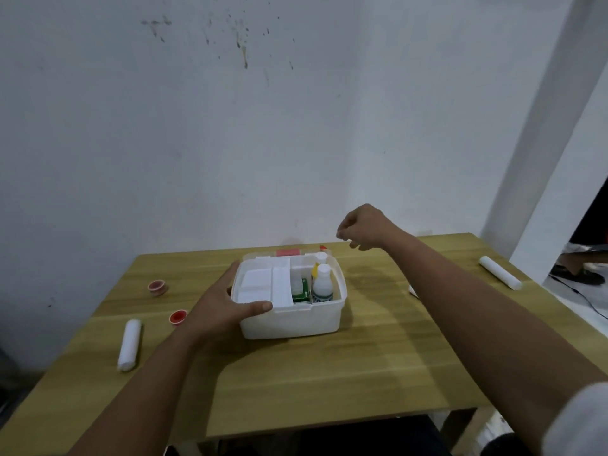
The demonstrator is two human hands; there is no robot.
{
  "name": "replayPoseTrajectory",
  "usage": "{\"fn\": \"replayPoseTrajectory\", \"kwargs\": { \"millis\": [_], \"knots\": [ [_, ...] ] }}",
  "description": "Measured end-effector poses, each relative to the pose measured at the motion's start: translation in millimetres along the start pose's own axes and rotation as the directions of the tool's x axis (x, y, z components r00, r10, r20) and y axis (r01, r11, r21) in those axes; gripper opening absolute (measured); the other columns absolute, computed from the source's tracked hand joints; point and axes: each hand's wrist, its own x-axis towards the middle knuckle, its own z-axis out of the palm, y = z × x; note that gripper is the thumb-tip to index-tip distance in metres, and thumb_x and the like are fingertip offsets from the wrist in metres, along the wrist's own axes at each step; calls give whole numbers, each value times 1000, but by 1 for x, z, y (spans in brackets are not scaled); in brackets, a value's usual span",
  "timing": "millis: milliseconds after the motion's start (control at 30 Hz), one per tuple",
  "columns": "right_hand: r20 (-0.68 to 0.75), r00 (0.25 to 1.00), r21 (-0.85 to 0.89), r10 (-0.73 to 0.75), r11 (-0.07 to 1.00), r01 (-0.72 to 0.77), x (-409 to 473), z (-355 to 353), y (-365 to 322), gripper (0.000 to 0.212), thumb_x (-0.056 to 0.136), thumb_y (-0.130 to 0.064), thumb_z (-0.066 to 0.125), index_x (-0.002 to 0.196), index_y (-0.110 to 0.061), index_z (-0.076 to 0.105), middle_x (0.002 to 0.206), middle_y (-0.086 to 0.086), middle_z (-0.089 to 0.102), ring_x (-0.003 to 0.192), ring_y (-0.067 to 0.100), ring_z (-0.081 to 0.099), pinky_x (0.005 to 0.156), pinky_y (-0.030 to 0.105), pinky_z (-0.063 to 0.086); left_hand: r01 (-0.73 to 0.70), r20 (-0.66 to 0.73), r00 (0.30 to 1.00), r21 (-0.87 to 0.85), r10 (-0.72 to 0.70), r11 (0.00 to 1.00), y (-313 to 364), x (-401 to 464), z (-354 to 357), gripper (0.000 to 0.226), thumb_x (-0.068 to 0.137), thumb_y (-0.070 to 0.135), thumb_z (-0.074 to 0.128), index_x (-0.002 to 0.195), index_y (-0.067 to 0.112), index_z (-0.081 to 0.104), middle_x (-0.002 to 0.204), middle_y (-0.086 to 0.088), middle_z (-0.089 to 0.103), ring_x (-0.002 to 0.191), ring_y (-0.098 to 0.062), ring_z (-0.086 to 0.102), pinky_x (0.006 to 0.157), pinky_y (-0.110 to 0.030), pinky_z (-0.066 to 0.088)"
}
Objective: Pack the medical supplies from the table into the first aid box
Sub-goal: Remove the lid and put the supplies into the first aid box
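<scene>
A white first aid box [296,322] stands open in the middle of the wooden table [329,373]. Inside it a white tray insert [263,286] fills the left side; a green packet [301,294] and a white bottle [321,283] stand on the right. My left hand [223,311] grips the box's left front corner, thumb over the rim. My right hand [362,230] hovers above and behind the box's right end, fingers curled; whether it pinches something small I cannot tell. Two white bandage rolls [129,343] [500,272] and two red-capped tape rolls [157,286] [178,316] lie on the table.
A small white item [413,290] shows beside my right forearm. Something red [289,252] sits behind the box at the wall side. A white wall rises right behind the table. At the far right, cables and a person's dark shoe [582,274] are on the floor.
</scene>
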Motion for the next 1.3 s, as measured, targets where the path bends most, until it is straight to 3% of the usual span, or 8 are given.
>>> {"fn": "replayPoseTrajectory", "kwargs": {
  "millis": [200, 333, 567, 700, 833, 1000, 1200, 1300],
  "knots": [
    [69, 992, -98, 107, 990, -100, 37, 39, 24, 14, 90, -12, 73, 98, -1, 76, 91, 17, 77, 85, 30, 77, 71, 40, 66, -24, 17, 1000, 27, 23, 999, -6, 6, 2, 84, 65, 43, 90, 118, 72, 31, 118, 42, 44, 106, 10, 48, 69, -14, 47],
    [29, 993, -174, 115, 979, -108, 57, 63, 33, 19, 87, -12, 73, 98, 4, 75, 86, 18, 76, 78, 33, 76, 71, 46, 66, -44, 41, 998, 26, 43, 999, -15, 15, -1, 114, 54, 59, 91, 146, 59, 25, 132, 35, 45, 118, 3, 48, 78, -17, 49],
    [29, 990, -275, 137, 953, -124, 71, 85, 52, 30, 84, -30, 75, 95, -2, 77, 92, 11, 77, 86, 26, 72, 77, 38, 60, -35, 68, 997, 12, 34, 999, -23, 18, -1, 120, 53, 57, 92, 150, 54, 21, 132, 37, 46, 121, 6, 48, 78, -15, 51],
    [55, 980, -302, 190, 939, -165, 64, 78, 53, 40, 86, -42, 73, 67, -10, 57, 65, 6, 60, 61, 22, 55, 56, 30, 45, -30, 62, 998, 17, 29, 999, -23, 19, 0, 119, 55, 56, 92, 152, 51, 22, 132, 36, 44, 121, 5, 47, 80, -16, 49],
    [93, 959, -379, 268, 900, -215, 45, 57, 56, 42, 87, -46, 72, 82, -5, 65, 82, 12, 73, 67, 25, 64, 69, 34, 58, -9, 44, 999, 14, 8, 1000, -25, 17, 3, 126, 51, 60, 92, 154, 47, 20, 140, 25, 46, 126, -6, 48, 91, -25, 50],
    [51, 965, -138, 258, 959, -249, 16, 8, 50, 25, 81, -18, 77, 95, 3, 75, 91, 18, 74, 70, 25, 64, 63, 33, 54, 34, 12, 999, 16, -34, 999, -22, 10, 8, 136, 47, 64, 91, 158, 42, 15, 151, 13, 41, 130, -14, 44, 100, -37, 48],
    [88, 996, 283, -32, 959, 5, -29, -29, 1, 30, 83, -9, 80, 112, -8, 72, 98, 13, 76, 82, 21, 69, 72, 35, 57, 46, 18, 999, 13, -46, 999, -17, 6, 8, 140, 46, 65, 91, 159, 38, 13, 154, 9, 40, 127, -13, 44, 97, -32, 47],
    [133, 975, 308, -176, 943, 129, -46, -20, -23, 37, 86, -4, 74, 121, -13, 64, 94, 11, 74, 81, 19, 72, 75, 37, 60, 43, 3, 999, 14, -43, 999, -16, 5, 10, 140, 47, 65, 90, 160, 37, 13, 155, 7, 39, 126, -13, 43, 100, -34, 46]
  ]
}}
